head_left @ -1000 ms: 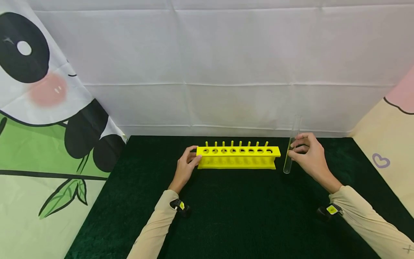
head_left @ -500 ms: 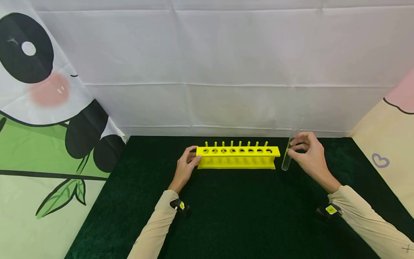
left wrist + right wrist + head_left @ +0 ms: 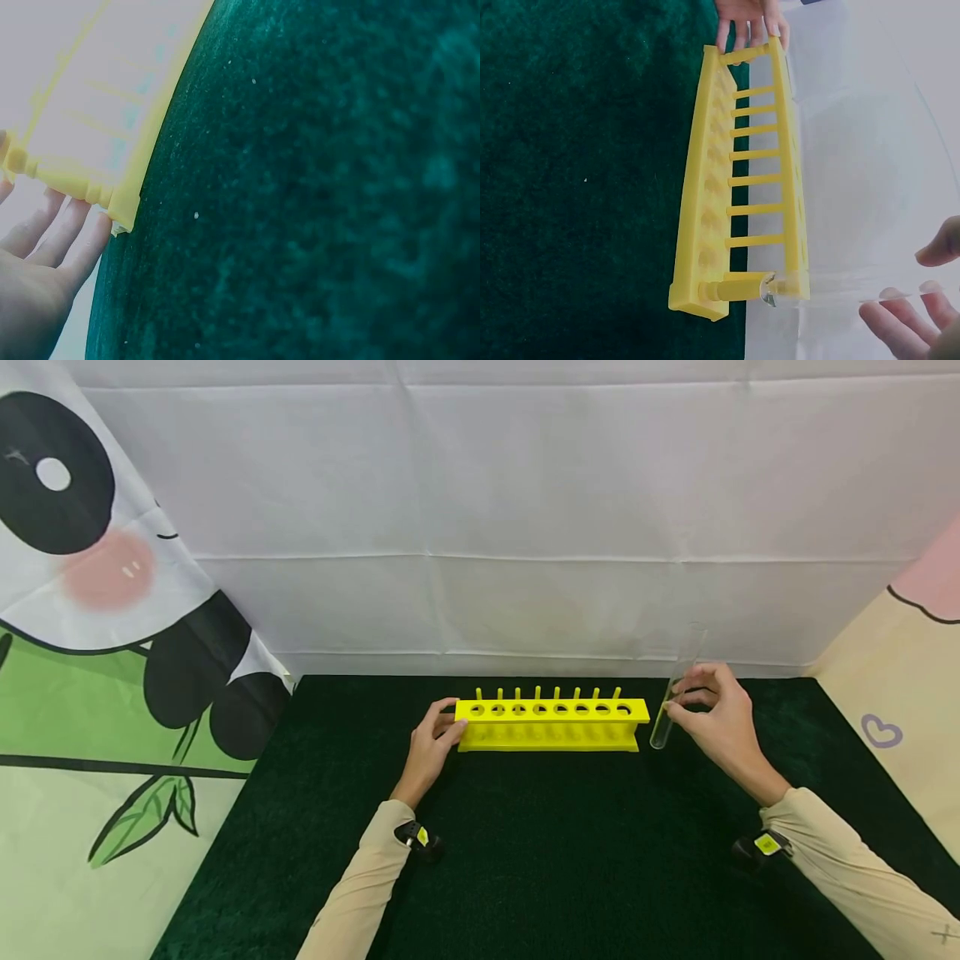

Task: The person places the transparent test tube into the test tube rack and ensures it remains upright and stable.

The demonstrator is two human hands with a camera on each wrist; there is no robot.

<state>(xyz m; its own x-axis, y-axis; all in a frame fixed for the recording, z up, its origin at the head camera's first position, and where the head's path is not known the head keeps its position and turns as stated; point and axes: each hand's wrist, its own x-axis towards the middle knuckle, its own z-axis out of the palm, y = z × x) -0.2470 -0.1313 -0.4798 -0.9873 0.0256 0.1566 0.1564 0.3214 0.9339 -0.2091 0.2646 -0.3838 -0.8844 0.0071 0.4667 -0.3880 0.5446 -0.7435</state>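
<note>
A yellow test tube rack (image 3: 551, 737) stands on the dark green cloth, with a row of holes in its top plate and pegs along its back. At its left end, my left hand (image 3: 427, 750) grips the rack, thumb on the front of the top plate. My right hand (image 3: 722, 720) pinches a clear glass test tube (image 3: 661, 727) between thumb and fingers, just right of the rack. The tube leans, its rounded bottom lower left and its open top upper right. In the right wrist view, the tube's bottom overlaps the rack's near end (image 3: 787, 289).
The dark green cloth (image 3: 570, 852) covers the table in front of the rack. A white sheet (image 3: 525, 527) hangs behind, close to the back edge. Printed cloths stand at the left (image 3: 112, 693) and right (image 3: 900, 693).
The test tube's bottom has moved slightly left and up toward the rack's right end, with the tube tilting more. The left hand and the rack stay in place.
</note>
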